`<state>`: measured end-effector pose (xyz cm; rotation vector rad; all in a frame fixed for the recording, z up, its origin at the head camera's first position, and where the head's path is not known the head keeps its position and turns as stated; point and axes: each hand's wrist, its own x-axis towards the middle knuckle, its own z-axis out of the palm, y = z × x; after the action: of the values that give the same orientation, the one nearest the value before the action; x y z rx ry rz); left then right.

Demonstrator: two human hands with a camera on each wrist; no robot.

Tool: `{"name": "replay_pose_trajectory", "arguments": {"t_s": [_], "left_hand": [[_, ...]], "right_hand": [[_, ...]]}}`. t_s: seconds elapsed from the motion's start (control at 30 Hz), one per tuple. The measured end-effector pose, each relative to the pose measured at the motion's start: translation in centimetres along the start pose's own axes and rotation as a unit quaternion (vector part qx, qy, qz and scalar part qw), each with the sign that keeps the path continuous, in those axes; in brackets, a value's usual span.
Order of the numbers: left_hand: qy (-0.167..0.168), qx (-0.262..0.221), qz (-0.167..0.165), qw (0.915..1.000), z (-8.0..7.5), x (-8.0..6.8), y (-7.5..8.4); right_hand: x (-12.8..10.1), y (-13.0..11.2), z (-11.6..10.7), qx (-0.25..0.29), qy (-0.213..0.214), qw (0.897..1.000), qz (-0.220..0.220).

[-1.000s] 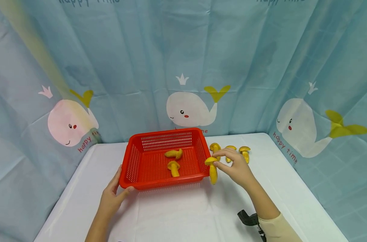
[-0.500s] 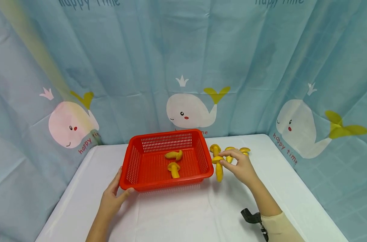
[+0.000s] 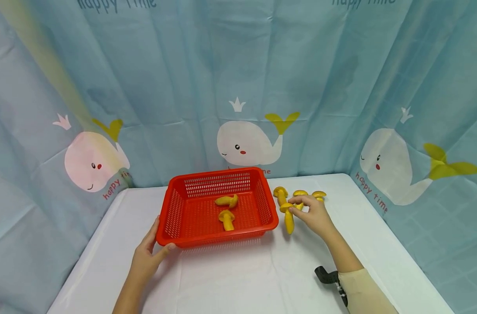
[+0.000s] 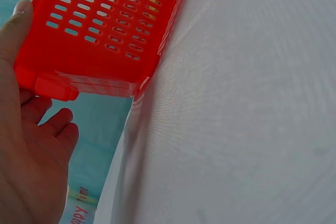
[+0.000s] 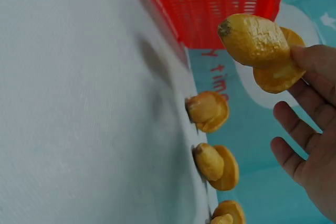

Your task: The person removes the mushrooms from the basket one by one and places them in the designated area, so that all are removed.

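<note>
My right hand (image 3: 316, 217) pinches a yellow mushroom (image 3: 289, 221) at its cap, between thumb and fingertips. Its stem hangs down toward the near side, just right of the red basket (image 3: 211, 237); in the right wrist view the mushroom (image 5: 254, 40) is clear of the table. My left hand (image 3: 145, 257) holds the basket's near left corner, and the left wrist view has the thumb against the rim with the other fingers curled below. Inside the basket lie two more yellow mushrooms, one sideways (image 3: 226, 201) and one with its cap away from me (image 3: 226, 220).
Beyond the right hand, three yellow mushrooms lie in a row on the white table (image 3: 222, 279): a left one (image 3: 281, 195), a middle one (image 3: 300, 193) partly behind the fingers, and a right one (image 3: 319, 194). A blue whale-print curtain (image 3: 175, 87) encloses the table's back and sides.
My right hand has drawn the mushroom rightward, from overlapping the basket's right rim to beside it, close to the row of mushrooms. My left hand keeps its hold on the basket.
</note>
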<state>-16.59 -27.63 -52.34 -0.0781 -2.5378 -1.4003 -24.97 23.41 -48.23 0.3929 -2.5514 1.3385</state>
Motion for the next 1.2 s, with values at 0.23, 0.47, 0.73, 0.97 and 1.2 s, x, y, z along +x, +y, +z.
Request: {"name": "replay_pose_trajectory", "arguments": {"t_s": [0.23, 0.47, 0.73, 0.97, 1.2], "left_hand": [[0.000, -0.008, 0.011, 0.9999, -0.1, 0.1, 0.3], [0.004, -0.015, 0.023, 0.9996, -0.2, 0.1, 0.2], [-0.001, -0.005, 0.006, 1.0000, -0.1, 0.1, -0.1], [-0.004, -0.007, 0.010, 0.9999, -0.1, 0.2, -0.2], [-0.004, -0.005, 0.006, 1.0000, -0.1, 0.1, -0.1]], "right_hand": [[0.8, 1.0, 0.3, -0.021, -0.010, 1.000, 0.020], [1.5, 2.1, 0.5, -0.025, -0.038, 0.998, 0.044], [2.0, 2.5, 0.7, -0.044, -0.054, 0.996, 0.053], [2.4, 3.1, 0.9, -0.060, -0.066, 0.994, 0.062], [2.6, 3.7, 1.2, -0.070, -0.078, 0.991, 0.079]]}}
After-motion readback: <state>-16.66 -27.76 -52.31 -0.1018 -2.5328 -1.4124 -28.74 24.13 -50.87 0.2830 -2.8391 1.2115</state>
